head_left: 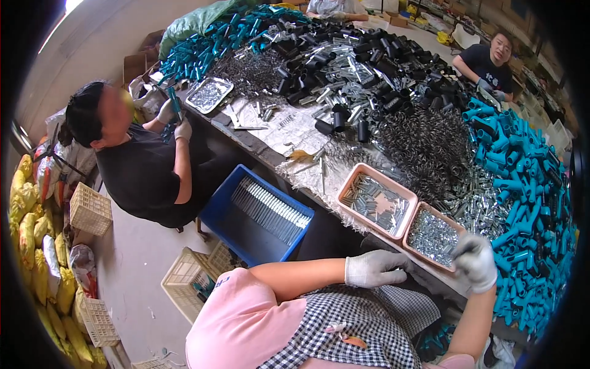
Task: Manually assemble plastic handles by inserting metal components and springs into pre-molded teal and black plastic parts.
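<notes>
My left hand (375,269), in a white glove with grey fingertips, is at the table's near edge in front of my apron. Its fingers are curled together, and what they may hold is hidden. My right hand (477,263), gloved too, hovers by the near right corner of a pink tray of small shiny metal parts (430,237). Its fingers are bent into a pinch; anything between them is too small to make out. Beside that tray stands a larger pink tray of metal pins and strips (378,200). Teal plastic handles (522,246) are heaped to the right.
Black tubes (393,61), dark springs (424,147) and more teal handles (209,46) cover the table. A co-worker (141,154) at left holds a teal piece; another person (488,64) sits far right. A blue crate (246,215) holds rows of metal parts.
</notes>
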Motion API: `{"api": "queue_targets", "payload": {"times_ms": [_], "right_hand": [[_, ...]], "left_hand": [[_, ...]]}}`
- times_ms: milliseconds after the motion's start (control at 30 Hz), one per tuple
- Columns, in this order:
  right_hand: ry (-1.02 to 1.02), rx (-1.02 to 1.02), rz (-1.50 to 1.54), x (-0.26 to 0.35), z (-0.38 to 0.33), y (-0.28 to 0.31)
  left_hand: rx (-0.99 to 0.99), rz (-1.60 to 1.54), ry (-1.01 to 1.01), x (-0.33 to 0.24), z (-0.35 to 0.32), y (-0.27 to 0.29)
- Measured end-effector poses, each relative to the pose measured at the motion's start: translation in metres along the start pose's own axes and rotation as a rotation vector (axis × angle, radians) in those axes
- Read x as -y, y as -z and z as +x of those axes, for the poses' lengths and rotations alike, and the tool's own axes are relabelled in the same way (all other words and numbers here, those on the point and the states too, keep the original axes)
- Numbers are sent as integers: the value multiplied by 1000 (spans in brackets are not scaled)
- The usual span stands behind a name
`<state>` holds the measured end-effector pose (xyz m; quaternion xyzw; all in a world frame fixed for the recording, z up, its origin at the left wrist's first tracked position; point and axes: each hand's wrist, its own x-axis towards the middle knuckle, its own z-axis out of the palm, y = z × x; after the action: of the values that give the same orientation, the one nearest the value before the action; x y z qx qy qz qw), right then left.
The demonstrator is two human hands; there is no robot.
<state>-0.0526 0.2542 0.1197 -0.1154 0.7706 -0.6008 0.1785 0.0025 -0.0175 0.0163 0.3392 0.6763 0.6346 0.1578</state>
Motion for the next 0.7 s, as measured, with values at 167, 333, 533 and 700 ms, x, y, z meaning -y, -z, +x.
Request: {"api": "queue_targets", "payload": {"times_ms": [167, 333, 533, 700], "right_hand": [[191, 414, -460, 18, -23, -57], [298, 313, -612, 19, -35, -67], [372, 247, -548, 13, -43, -67], [447, 202, -511, 7, -41, -67]], "left_hand": [[148, 38, 2, -5, 7, -9], [186, 188, 1, -9, 6, -11], [254, -17, 58, -10, 4, -8], [236, 0, 21, -6, 0, -1]]}}
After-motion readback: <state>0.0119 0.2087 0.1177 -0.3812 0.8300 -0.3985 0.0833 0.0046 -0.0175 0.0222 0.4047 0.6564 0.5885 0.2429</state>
